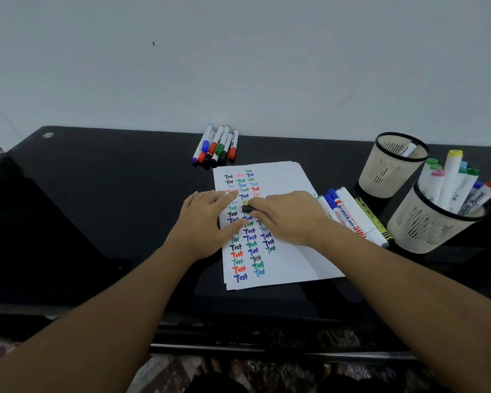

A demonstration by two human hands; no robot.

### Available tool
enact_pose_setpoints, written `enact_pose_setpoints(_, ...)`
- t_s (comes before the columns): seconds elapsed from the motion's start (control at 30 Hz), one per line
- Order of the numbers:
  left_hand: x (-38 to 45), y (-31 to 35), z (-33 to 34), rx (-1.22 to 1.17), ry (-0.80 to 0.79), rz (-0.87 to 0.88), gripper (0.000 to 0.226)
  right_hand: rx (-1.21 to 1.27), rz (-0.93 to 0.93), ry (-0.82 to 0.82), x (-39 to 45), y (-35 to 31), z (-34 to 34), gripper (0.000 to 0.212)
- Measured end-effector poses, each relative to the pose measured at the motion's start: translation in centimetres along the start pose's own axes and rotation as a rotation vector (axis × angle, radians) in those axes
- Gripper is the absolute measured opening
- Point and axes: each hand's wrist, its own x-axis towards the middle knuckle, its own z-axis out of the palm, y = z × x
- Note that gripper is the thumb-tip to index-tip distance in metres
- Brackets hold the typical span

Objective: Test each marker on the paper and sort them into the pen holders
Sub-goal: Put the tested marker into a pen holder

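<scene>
A white paper [289, 251] covered with coloured "Test" words lies on the black table [97, 194]. My left hand [207, 222] rests flat on the paper's left edge with straight fingers. My right hand [289, 217] grips a marker with a black end [247, 208], its tip on the paper by a yellow-green mark. Several capped markers [216, 146] lie beyond the paper. More markers [352, 217] lie right of it. The far pen holder [386, 171] holds one marker. The near pen holder [425, 225] holds several markers.
A white wall stands right behind the table's far edge. The table's left half is bare and glossy. The two beige mesh holders stand close together at the right edge. Patterned floor shows below the table's front edge.
</scene>
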Motion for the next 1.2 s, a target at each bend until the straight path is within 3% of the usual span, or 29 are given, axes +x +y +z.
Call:
enact_pose_setpoints(0.2, 0.0, -0.5, 0.4, -0.003, 0.051, 0.085, 0.056, -0.027, 0.028, 0.016, 0.1, -0.1, 0.1, 0.041)
enact_pose_setpoints(0.73, -0.1, -0.3, 0.3, -0.001, 0.052, 0.101, 0.053, 0.009, 0.011, 0.071, -0.2, -0.4, 1.0, 0.040)
enact_pose_setpoints(1.03, -0.1, -0.3, 0.0, -0.002, 0.086, 0.169, 0.035, 0.035, -0.073, 0.082, -0.2, -0.6, 1.0, 0.036)
enact_pose_setpoints(1.2, -0.2, 0.0, -0.2, -0.010, 0.065, 0.154, 0.046, 0.066, -0.104, 0.063, -0.1, -0.6, 0.7, 0.037)
